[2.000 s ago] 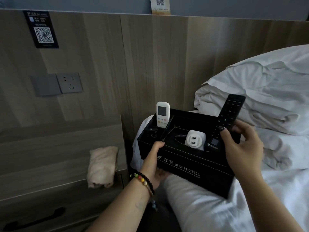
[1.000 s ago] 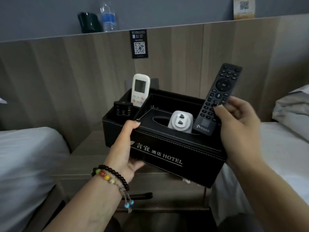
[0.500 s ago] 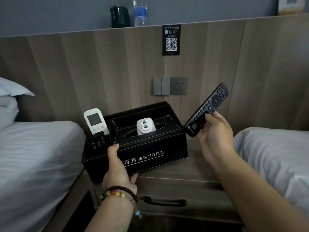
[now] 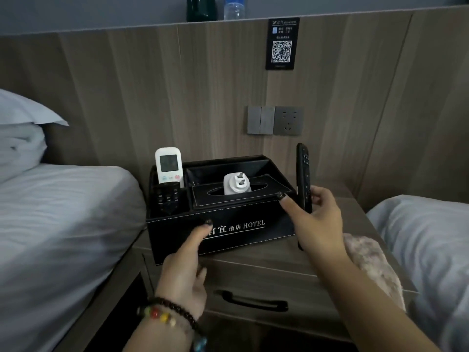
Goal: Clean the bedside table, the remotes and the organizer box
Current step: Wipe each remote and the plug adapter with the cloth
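since half a second ago the organizer box [image 4: 223, 224] has been set down square on the bedside table [image 4: 266, 260], and the black remote [image 4: 303, 179] has been turned upright. from the head view, the box's front is steadied by the left hand [image 4: 185, 265], thumb pressed flat, nothing clasped. right of the box the remote is pinched by the right hand [image 4: 317, 219], probably for slotting back. behind the box's left pocket a white remote [image 4: 168, 165] stands; a cloth [image 4: 368, 262] lies right of it.

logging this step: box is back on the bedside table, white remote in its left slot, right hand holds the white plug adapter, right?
Not quite: the right hand holds the long black remote. The head view shows the white plug adapter sitting in the box top.
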A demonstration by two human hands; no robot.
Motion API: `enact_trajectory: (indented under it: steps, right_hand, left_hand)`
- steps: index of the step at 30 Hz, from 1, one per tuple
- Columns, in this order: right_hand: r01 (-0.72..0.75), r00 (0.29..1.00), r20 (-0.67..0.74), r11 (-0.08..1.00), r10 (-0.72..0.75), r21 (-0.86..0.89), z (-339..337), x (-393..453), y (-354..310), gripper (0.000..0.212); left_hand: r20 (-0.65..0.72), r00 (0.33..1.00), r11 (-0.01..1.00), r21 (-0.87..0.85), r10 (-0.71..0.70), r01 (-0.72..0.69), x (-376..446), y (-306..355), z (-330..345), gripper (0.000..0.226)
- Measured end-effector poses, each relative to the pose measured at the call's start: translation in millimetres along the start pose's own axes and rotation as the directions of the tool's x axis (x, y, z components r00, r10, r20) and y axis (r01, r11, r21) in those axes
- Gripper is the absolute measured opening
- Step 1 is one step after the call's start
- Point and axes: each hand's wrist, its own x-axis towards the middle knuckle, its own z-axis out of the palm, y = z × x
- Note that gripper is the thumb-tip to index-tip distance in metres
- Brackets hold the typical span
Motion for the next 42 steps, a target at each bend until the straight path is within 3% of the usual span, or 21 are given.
enact_trajectory:
  steps: [2, 3, 4, 6, 9, 12, 14, 18, 20, 24, 28, 34, 38, 42]
  right_hand:
    - [0.012, 1.0, -0.015, 0.998, -0.013, -0.063, 0.1, -2.7, 6.4, 0.046]
    - [0.01, 1.0, -0.022, 0.997, -0.012, -0.072, -0.2, -4.9, 8.4, 0.048]
    - [0.009, 0.999, -0.035, 0.997, -0.012, -0.082, 0.1, -6.8, 10.4, 0.049]
    - [0.009, 0.997, -0.077, 0.997, -0.016, -0.083, 2.6, -12.2, 13.3, 0.05]
    - [-0.015, 0.993, -0.118, 1.0, 0.014, -0.013, 18.0, -17.7, 19.2, 0.048]
    - [-0.065, 0.986, -0.149, 0.996, 0.074, 0.066, 40.2, -19.8, 20.1, 0.049]
    - [-0.081, 0.986, -0.139, 0.992, 0.094, 0.094, 53.6, -17.8, 18.3, 0.053]
    - [-0.085, 0.992, -0.096, 0.996, 0.084, -0.005, 69.7, 0.8, 19.5, 0.047]
    - [-0.13, 0.991, -0.044, 0.992, 0.13, 0.006, 71.6, 19.2, 18.9, 0.044]
    - [-0.284, 0.952, 0.13, 0.958, 0.278, 0.028, 78.5, 63.3, 8.4, 0.031]
    - [-0.362, 0.899, 0.225, 0.927, 0.374, -0.097, 94.3, 98.0, 0.7, 0.02]
    - [-0.37, 0.903, 0.166, 0.914, 0.396, -0.166, 123.1, 143.5, 4.1, 0.023]
    - [-0.321, 0.929, 0.108, 0.914, 0.355, -0.248, 134.9, 168.5, 5.0, 0.021]
    - [-0.122, 0.985, 0.05, 0.86, 0.168, -0.495, 132.0, 168.7, 1.4, 0.029]
  left_hand:
    - [-0.068, 0.997, 0.999, -0.005, 0.047, -0.048, -9.9, -15.0, -14.0, 0.028]
    - [-0.114, 0.987, 0.994, 0.016, 0.11, -0.109, -14.0, -21.7, -20.7, 0.027]
    - [-0.166, 0.961, 0.975, 0.028, 0.221, -0.22, -15.2, -25.1, -26.9, 0.038]
    - [-0.256, 0.854, 0.889, 0.045, 0.452, -0.457, -13.7, -24.3, -36.8, 0.088]
    - [-0.217, 0.698, 0.73, 0.159, 0.682, -0.664, -12.4, -12.3, -33.3, 0.102]
    - [-0.158, 0.644, 0.663, 0.153, 0.749, -0.733, 0.8, -4.4, -20.9, 0.103]
    - [-0.145, 0.626, 0.642, 0.176, 0.767, -0.746, 10.3, -2.9, -10.6, 0.092]
    - [-0.111, 0.541, 0.539, 0.374, 0.834, -0.755, 18.6, -12.6, 0.5, 0.071]
    - [-0.082, 0.537, 0.525, 0.376, 0.84, -0.764, 19.3, -21.2, 0.2, 0.066]
    - [0.043, 0.501, 0.485, 0.193, 0.864, -0.853, 19.9, -34.9, 4.0, 0.069]
    - [0.088, 0.496, 0.465, 0.238, 0.864, -0.853, 27.8, -36.1, 15.8, 0.074]
    - [0.187, 0.636, 0.552, 0.355, 0.749, -0.755, 48.2, -16.2, 42.3, 0.078]
    - [0.264, 0.655, 0.524, 0.426, 0.708, -0.738, 69.0, 0.5, 49.6, 0.059]
    - [0.26, 0.663, 0.538, 0.417, 0.702, -0.733, 73.5, 6.8, 48.4, 0.052]
